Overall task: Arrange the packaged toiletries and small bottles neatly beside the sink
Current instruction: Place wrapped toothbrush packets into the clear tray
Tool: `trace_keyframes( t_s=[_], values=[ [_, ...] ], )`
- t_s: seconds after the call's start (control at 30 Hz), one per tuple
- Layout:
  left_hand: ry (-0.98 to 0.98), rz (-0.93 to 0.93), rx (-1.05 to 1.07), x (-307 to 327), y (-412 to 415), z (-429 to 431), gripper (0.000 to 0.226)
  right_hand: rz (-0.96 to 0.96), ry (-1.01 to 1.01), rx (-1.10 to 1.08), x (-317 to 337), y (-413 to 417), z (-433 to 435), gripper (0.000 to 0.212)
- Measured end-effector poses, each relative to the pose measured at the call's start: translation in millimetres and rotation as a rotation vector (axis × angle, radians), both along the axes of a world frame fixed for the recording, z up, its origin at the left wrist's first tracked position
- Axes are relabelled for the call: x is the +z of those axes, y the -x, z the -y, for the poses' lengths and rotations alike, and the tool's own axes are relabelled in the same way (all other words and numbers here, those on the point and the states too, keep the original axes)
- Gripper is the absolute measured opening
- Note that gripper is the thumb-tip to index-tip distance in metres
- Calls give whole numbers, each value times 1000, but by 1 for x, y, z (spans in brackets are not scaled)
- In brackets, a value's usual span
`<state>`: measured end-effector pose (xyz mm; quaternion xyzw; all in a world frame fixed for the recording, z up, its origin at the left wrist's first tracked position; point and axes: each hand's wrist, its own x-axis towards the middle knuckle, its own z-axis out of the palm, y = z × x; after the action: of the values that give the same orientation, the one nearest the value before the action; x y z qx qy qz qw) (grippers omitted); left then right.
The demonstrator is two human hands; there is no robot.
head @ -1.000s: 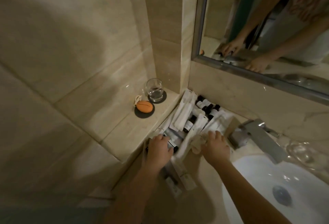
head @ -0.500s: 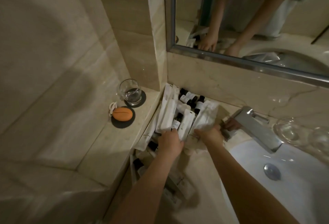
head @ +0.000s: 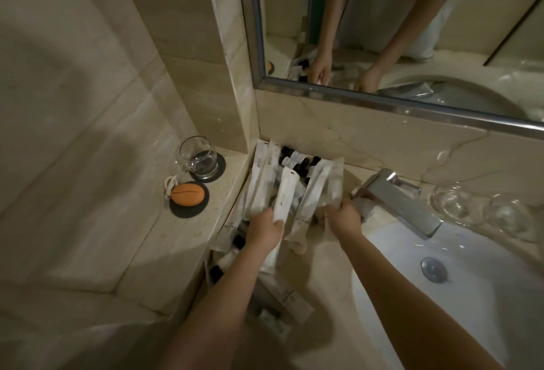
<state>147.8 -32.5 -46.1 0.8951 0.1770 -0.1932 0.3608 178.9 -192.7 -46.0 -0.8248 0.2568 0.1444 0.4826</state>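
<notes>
White packets (head: 259,181) and small dark bottles (head: 294,160) lie jumbled on the tabletop (head: 329,296) left of the sink (head: 485,296), fanned toward the far wall. The left hand (head: 263,229) grips one packet, and the right hand (head: 344,219) pinches another's near end. More lie scattered nearer, so the tidying looks barely half done.

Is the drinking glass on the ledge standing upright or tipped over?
Upright. The glass stands on its base on a dark round coaster, with its open rim facing up.
</notes>
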Motion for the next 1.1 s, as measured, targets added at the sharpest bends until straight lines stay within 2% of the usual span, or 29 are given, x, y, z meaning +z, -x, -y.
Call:
trace_keyframes(
  t_s=[0.17,0.27,0.5,0.7,0.87,1.03,1.1],
  values=[
    [68,106,105,25,14,-11,24,161,-140,43,21,33,3,21],
    [132,186,140,38,26,-13,9,190,-209,117,40,55,9,19],
    [274,291,112,64,64,22,8,220,-246,138,70,116,45,19],
    [422,267,-3,65,95,90,4,260,-292,-30,79,177,102,2],
    [512,228,-116,69,116,151,7,317,-328,-208,79,229,159,5],
    [485,175,-265,69,143,220,15,360,-342,-363,68,273,218,4],
    [476,182,-317,67,152,248,15,339,-331,-371,60,288,245,11]
  ],
)
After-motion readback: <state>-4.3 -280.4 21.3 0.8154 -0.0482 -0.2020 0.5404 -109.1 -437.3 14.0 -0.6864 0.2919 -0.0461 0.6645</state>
